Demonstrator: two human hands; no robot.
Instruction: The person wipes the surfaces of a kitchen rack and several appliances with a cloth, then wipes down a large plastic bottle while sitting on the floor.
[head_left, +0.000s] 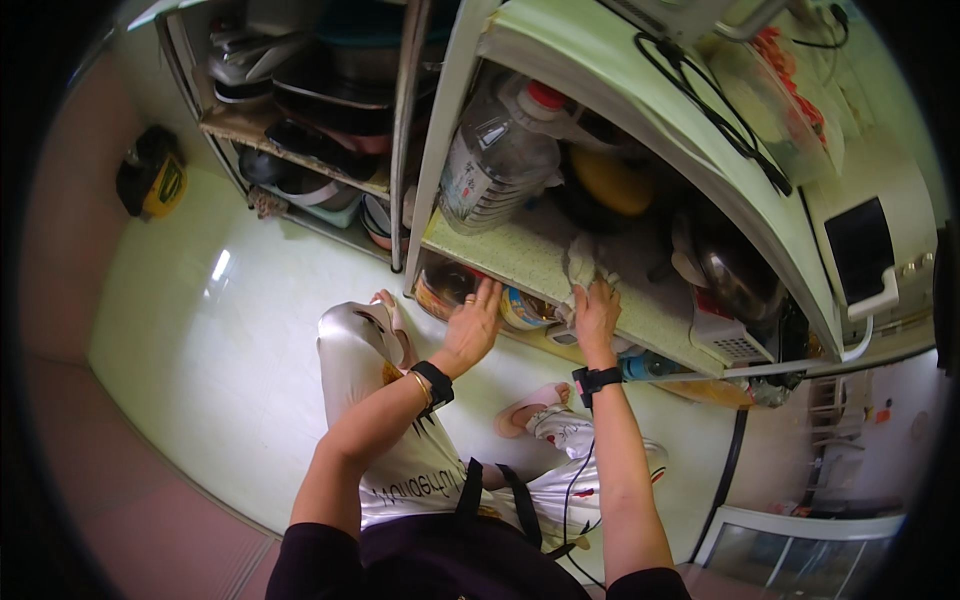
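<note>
My right hand (598, 311) grips a crumpled pale cloth (582, 264) on the speckled shelf board (517, 251) of a low cabinet. To its left, my left hand (475, 324) reaches to the front edge of the same board, fingers extended and holding nothing. A large clear plastic jug (499, 161) with a red cap stands on the board at the left end. Farther back in the shadow is a yellow rounded object (611, 180). Below the board, a container with a blue and yellow label (529, 306) is partly hidden by my left hand.
Left of the cabinet, a metal rack (405, 135) holds pans and bowls. A metal pot (739, 262) and a white perforated box (727, 337) sit at the board's right end. Above, the worktop (600, 71) carries a black cable (697, 97). A yellow-labelled container (166, 187) stands by the wall.
</note>
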